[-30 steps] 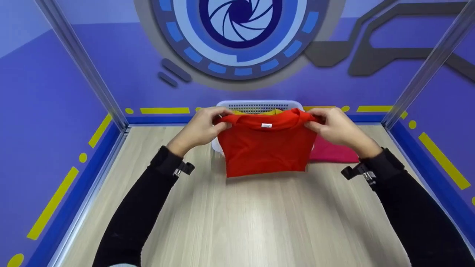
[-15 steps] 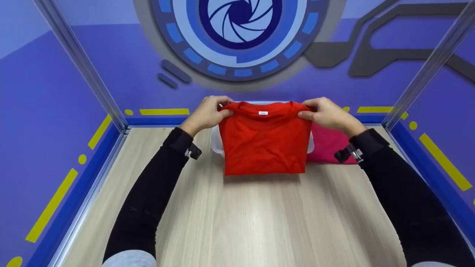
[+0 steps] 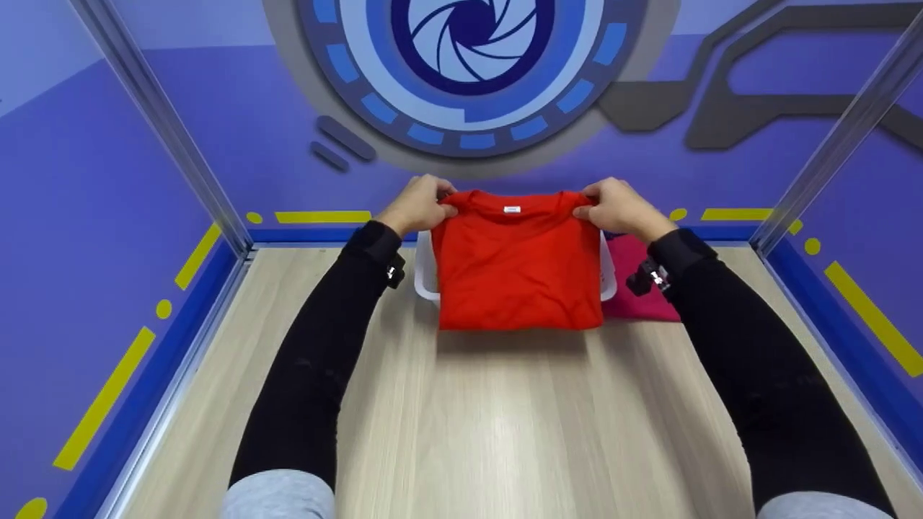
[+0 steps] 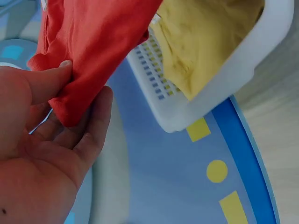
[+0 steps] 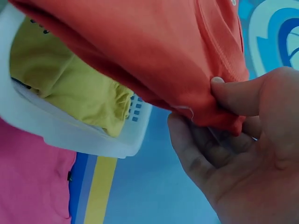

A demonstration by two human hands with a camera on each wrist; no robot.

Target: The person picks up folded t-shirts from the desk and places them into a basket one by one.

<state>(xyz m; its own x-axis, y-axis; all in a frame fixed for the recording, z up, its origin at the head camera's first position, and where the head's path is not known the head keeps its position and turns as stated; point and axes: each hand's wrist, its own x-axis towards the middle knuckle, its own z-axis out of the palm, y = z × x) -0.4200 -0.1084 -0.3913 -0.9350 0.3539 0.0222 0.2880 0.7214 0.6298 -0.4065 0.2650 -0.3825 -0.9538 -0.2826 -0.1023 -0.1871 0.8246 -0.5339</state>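
Hanging spread between two hands, a red shirt (image 3: 519, 267) covers most of a white basket (image 3: 427, 281) in the head view, its neckline uppermost and a small white label (image 3: 511, 210) showing inside the collar. Its lower edge runs nearly level, with a shadow beneath it on the wooden table (image 3: 505, 418). The person's left hand (image 3: 420, 204) pinches one shoulder of the shirt, and the right hand (image 3: 619, 207) pinches the other; the hands are apart, at about the same height. Both wrist views show a thumb pressed on the red fabric with fingers behind it.

Past the shirt, the wrist views reveal yellow cloth (image 4: 205, 42) lying inside the basket, whose wall has rows of small holes. Just beside the basket, on the right-hand side, a pink cloth (image 3: 638, 285) lies flat on the table, partly hidden by the shirt and right arm. Black sleeves (image 3: 303, 375) cover the forearms. Behind stands a blue-purple wall (image 3: 216, 144) with a large round emblem (image 3: 472, 115).
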